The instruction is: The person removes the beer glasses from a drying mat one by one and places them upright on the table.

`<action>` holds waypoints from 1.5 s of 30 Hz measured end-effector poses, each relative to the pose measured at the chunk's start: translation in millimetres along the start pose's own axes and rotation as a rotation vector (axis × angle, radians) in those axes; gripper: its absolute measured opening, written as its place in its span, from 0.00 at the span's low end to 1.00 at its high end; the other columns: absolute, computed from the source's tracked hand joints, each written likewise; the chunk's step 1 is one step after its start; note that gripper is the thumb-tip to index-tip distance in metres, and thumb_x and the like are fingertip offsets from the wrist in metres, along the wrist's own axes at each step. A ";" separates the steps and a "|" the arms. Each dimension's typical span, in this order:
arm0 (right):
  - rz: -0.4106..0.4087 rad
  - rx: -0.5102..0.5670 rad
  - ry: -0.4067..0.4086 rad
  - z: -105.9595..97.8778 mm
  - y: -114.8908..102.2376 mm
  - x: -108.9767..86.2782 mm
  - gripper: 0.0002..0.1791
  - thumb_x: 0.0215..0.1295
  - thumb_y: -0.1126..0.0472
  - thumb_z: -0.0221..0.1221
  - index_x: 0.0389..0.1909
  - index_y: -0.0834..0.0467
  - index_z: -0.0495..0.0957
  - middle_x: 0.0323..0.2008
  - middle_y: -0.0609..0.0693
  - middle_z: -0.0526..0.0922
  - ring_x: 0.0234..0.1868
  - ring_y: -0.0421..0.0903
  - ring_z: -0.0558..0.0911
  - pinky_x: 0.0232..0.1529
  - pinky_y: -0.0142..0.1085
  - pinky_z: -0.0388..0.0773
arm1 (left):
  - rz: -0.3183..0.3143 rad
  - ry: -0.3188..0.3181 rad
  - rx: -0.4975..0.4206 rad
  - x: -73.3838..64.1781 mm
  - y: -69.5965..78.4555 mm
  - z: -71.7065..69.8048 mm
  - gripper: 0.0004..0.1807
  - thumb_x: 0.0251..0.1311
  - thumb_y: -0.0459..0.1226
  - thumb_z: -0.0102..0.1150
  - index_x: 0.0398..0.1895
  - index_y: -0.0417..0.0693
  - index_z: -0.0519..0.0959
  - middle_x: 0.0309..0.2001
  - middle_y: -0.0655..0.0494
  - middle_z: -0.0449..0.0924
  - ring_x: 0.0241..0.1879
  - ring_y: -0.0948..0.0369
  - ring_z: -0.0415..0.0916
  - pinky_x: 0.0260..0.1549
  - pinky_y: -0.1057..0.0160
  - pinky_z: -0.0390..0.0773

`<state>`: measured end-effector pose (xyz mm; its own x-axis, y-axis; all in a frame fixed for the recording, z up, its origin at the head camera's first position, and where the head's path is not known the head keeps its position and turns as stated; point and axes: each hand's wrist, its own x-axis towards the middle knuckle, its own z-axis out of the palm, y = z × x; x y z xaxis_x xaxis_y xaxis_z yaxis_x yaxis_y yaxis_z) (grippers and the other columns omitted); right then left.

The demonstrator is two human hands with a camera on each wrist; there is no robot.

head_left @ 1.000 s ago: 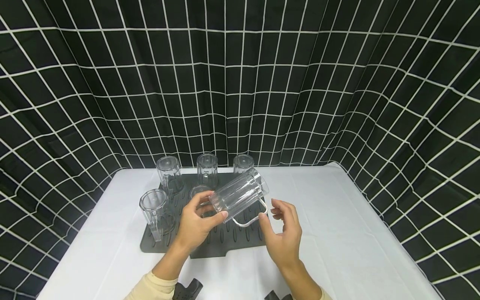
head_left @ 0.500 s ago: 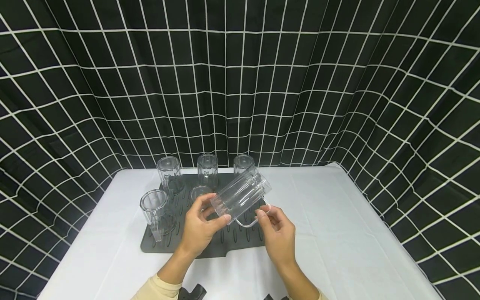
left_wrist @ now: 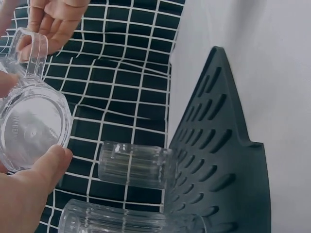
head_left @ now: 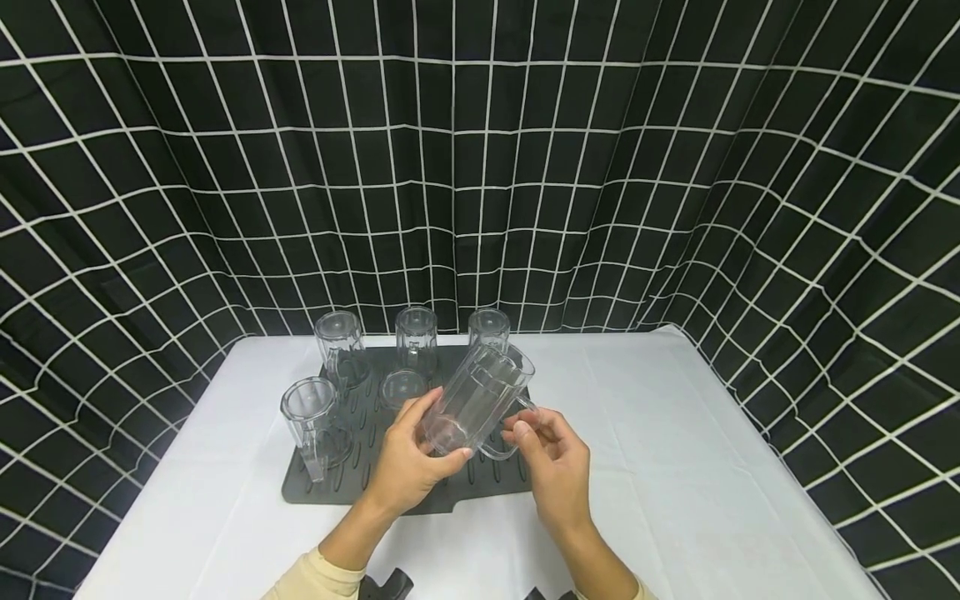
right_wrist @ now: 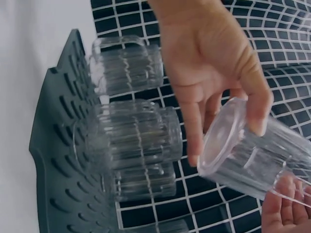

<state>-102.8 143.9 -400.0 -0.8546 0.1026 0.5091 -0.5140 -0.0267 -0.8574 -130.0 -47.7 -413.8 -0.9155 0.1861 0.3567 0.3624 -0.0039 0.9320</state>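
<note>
A clear glass mug point(head_left: 476, 400) is held tilted above the dark drying mat point(head_left: 337, 493), its rim end up and to the right. My left hand point(head_left: 408, 458) grips it around the base end, thumb in front and fingers behind. The round base of the mug point(left_wrist: 34, 128) faces the left wrist view. With thumb and fingers my right hand point(head_left: 555, 467) pinches the handle on the mug's right side. In the right wrist view the left hand point(right_wrist: 209, 68) spans the base, while the right hand point(right_wrist: 286, 208) shows only partly at the edge.
Several more clear mugs stand on the mat: one at front left point(head_left: 315, 417), one at back left point(head_left: 341, 342), others along the back point(head_left: 416, 337) and one behind my left hand point(head_left: 402, 388). White cloth point(head_left: 675, 433) covers the table; a black gridded curtain point(head_left: 480, 167) surrounds it.
My right hand has closed in from the right and taken hold of the handle. The mug has turned more upright, and my left hand has shifted slightly right with it.
</note>
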 end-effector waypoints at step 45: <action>0.191 0.296 -0.018 -1.7 0.9 -7.8 0.08 0.66 0.73 0.55 0.28 0.68 0.69 0.24 0.47 0.74 0.28 0.39 0.75 0.36 0.28 0.78 | 0.018 0.026 0.342 -7.6 -16.9 14.3 0.45 0.44 0.31 0.75 0.65 0.26 0.62 0.57 0.39 0.70 0.56 0.45 0.72 0.54 0.63 0.74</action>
<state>-96.5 144.8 -404.9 -0.9374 0.0502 0.3447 -0.3413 -0.3308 -0.8798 -126.7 -35.0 -433.1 -0.9109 0.1639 0.3787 0.4123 0.3231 0.8518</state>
